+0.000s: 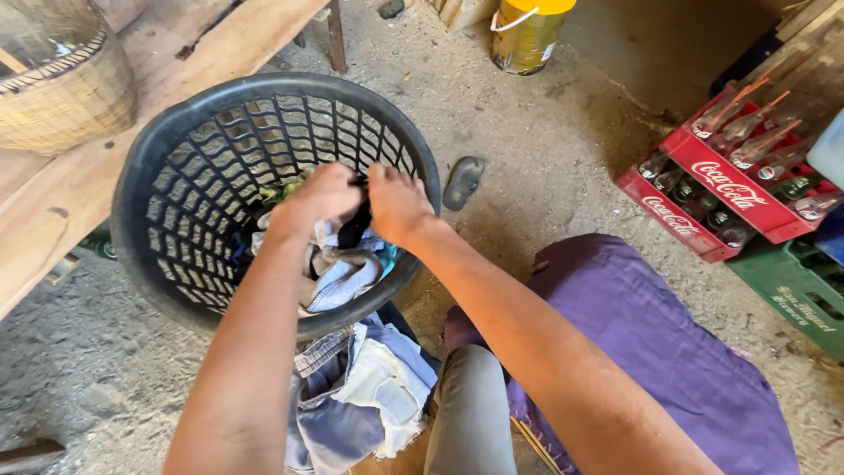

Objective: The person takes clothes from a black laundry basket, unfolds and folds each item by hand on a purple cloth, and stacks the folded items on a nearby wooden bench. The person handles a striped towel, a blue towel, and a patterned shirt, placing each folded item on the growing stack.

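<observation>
Two hands meet over the tilted black laundry basket (176, 176), both clamped on one dark piece of cloth (355, 227) between them. The left hand (321, 198) and right hand (397, 204) pinch it with fingers closed, equally near. The cloth hangs straight down from the fingers, its long axis vertical, onto pale blue and white clothes (345, 273) in the basket; it looks black, thin and crumpled.

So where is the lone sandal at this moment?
In the head view, the dark sandal lies on the dirt floor just right of the black laundry basket, beyond the right hand and short of the yellow bucket.
</observation>
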